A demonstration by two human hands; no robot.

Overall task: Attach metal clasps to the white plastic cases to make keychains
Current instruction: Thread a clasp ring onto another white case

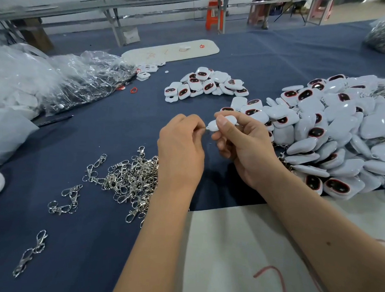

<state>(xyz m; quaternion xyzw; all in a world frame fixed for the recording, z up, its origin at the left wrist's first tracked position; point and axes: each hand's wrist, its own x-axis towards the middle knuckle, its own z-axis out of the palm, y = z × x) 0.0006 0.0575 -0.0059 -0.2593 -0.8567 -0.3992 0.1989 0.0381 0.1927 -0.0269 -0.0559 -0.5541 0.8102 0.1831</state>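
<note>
right hand (240, 145) pinching white case (221, 123), left hand (180, 149) closed on thin metal clasp – touching case's tip

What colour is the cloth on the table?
Dark navy blue cloth, plain, seen clearly in the head view.

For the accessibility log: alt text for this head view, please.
Right hand holds a white case while the left hand works a metal piece into its end. Loose clasps lie at left on the blue cloth; piles of cases sit at right.
</note>
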